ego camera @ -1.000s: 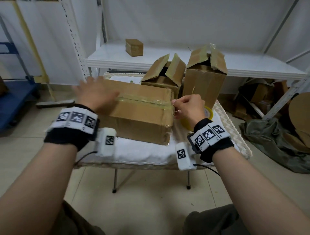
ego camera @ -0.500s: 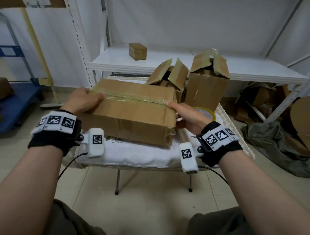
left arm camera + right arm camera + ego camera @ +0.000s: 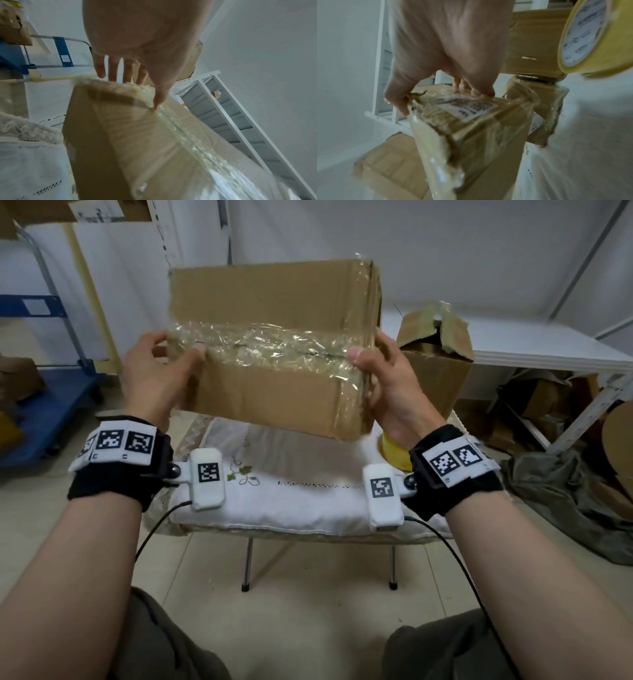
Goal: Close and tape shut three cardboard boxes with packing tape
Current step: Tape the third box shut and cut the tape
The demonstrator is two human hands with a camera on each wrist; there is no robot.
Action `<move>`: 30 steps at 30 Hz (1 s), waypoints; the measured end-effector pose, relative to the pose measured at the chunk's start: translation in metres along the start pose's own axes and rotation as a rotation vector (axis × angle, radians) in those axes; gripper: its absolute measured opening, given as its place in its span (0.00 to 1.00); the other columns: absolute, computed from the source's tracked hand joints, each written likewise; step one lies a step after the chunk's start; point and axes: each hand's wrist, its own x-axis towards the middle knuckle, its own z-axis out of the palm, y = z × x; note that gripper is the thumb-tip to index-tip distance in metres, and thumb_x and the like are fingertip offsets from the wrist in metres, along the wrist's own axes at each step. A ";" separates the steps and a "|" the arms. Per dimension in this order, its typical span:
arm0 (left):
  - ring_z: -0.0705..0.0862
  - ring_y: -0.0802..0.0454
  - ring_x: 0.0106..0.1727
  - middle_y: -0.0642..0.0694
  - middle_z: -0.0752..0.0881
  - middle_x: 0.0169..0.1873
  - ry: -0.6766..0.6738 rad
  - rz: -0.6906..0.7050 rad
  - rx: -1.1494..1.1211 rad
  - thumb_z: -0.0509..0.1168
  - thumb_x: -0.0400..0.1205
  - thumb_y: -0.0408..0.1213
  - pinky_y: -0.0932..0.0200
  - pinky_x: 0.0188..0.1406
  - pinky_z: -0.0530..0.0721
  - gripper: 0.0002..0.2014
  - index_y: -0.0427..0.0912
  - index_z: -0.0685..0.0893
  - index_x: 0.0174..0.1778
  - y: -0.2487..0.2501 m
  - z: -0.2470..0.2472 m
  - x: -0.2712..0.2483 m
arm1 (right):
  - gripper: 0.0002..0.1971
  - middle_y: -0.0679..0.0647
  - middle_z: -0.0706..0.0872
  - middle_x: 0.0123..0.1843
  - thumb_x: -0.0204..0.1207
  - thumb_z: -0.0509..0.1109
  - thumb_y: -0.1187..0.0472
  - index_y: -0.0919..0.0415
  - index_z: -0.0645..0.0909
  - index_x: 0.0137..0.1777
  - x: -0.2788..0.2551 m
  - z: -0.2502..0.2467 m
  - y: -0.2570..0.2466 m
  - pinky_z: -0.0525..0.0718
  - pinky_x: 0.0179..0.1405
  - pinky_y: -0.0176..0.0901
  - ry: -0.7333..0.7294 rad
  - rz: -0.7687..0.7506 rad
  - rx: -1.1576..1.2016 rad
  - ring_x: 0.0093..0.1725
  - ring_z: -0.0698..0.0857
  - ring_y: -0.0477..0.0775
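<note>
Our left hand (image 3: pixel 156 378) and right hand (image 3: pixel 388 386) grip the two ends of the taped box (image 3: pixel 274 347), thumbs pressing on the wrinkled tape seam (image 3: pixel 274 345). We hold it in the air above the desk (image 3: pixel 294 494). It seems light and stiff; the glossy tape looks slippery, so bare cardboard edges are safer to hold.

Small folding table (image 3: pixel 251 542) with white cloth (image 3: pixel 301 484); yellow tape roll (image 3: pixel 395 451) and open box (image 3: pixel 435 371) on it, right side.
</note>
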 end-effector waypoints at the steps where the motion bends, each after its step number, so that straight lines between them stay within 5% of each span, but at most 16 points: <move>1: 0.78 0.50 0.68 0.48 0.77 0.70 -0.001 -0.005 0.042 0.77 0.72 0.57 0.50 0.67 0.80 0.40 0.52 0.71 0.79 -0.002 0.002 0.000 | 0.48 0.56 0.81 0.73 0.66 0.84 0.57 0.55 0.63 0.85 0.001 0.004 0.002 0.82 0.72 0.61 0.006 -0.037 -0.033 0.69 0.86 0.56; 3: 0.76 0.48 0.69 0.43 0.73 0.74 -0.046 -0.037 0.046 0.77 0.73 0.58 0.51 0.68 0.79 0.44 0.49 0.65 0.82 -0.002 0.009 -0.004 | 0.54 0.52 0.75 0.78 0.62 0.86 0.55 0.50 0.59 0.86 -0.001 0.012 0.008 0.76 0.79 0.63 0.002 -0.111 -0.155 0.76 0.79 0.54; 7: 0.88 0.46 0.56 0.39 0.80 0.66 -0.271 -0.271 -0.417 0.64 0.81 0.65 0.56 0.42 0.90 0.36 0.47 0.67 0.79 0.020 0.020 -0.023 | 0.53 0.43 0.68 0.78 0.67 0.87 0.61 0.51 0.56 0.86 -0.003 0.028 0.016 0.71 0.83 0.58 -0.056 -0.305 -0.338 0.79 0.71 0.43; 10: 0.91 0.36 0.55 0.33 0.81 0.63 -0.374 -0.361 -0.719 0.64 0.80 0.66 0.39 0.53 0.90 0.38 0.41 0.69 0.76 0.026 0.016 -0.027 | 0.53 0.52 0.67 0.81 0.65 0.87 0.58 0.57 0.58 0.85 -0.003 0.044 0.022 0.70 0.81 0.63 -0.128 -0.527 -0.580 0.79 0.70 0.52; 12: 0.92 0.37 0.52 0.31 0.82 0.64 -0.342 -0.394 -0.793 0.67 0.81 0.60 0.37 0.53 0.90 0.34 0.40 0.70 0.76 0.025 0.011 -0.023 | 0.51 0.54 0.71 0.79 0.63 0.86 0.55 0.54 0.61 0.84 -0.001 0.053 0.029 0.71 0.76 0.64 -0.124 -0.636 -0.798 0.72 0.73 0.55; 16: 0.92 0.45 0.52 0.37 0.85 0.65 -0.325 -0.467 -0.666 0.68 0.83 0.53 0.50 0.35 0.91 0.25 0.46 0.78 0.73 0.022 0.003 -0.018 | 0.51 0.54 0.76 0.71 0.62 0.86 0.54 0.46 0.58 0.81 0.008 0.058 0.048 0.65 0.79 0.66 -0.142 -0.777 -1.125 0.69 0.73 0.56; 20: 0.90 0.46 0.53 0.46 0.89 0.54 -0.379 -0.450 -0.493 0.72 0.73 0.65 0.46 0.41 0.92 0.28 0.53 0.84 0.65 0.018 0.004 -0.028 | 0.51 0.52 0.77 0.72 0.64 0.86 0.57 0.43 0.57 0.82 0.013 0.058 0.066 0.57 0.83 0.69 -0.208 -0.805 -1.334 0.73 0.71 0.60; 24: 0.91 0.49 0.46 0.47 0.91 0.48 -0.397 -0.531 -0.417 0.78 0.72 0.57 0.48 0.37 0.91 0.24 0.50 0.85 0.61 0.010 0.005 -0.027 | 0.50 0.54 0.76 0.71 0.66 0.85 0.54 0.43 0.57 0.82 0.014 0.060 0.074 0.53 0.84 0.68 -0.267 -0.839 -1.388 0.74 0.69 0.60; 27: 0.90 0.52 0.37 0.51 0.91 0.35 -0.366 -0.544 -0.460 0.76 0.74 0.49 0.51 0.32 0.90 0.17 0.51 0.86 0.57 0.007 0.002 -0.023 | 0.49 0.55 0.74 0.73 0.64 0.85 0.41 0.44 0.65 0.84 0.013 0.059 0.067 0.61 0.80 0.62 -0.347 -0.725 -1.298 0.73 0.65 0.55; 30: 0.89 0.49 0.50 0.49 0.91 0.47 -0.320 -0.515 -0.479 0.78 0.72 0.48 0.53 0.36 0.90 0.22 0.49 0.85 0.62 0.007 0.001 -0.020 | 0.31 0.52 0.78 0.63 0.72 0.75 0.36 0.49 0.82 0.71 0.014 0.062 0.060 0.73 0.69 0.52 -0.203 -0.707 -1.055 0.64 0.70 0.49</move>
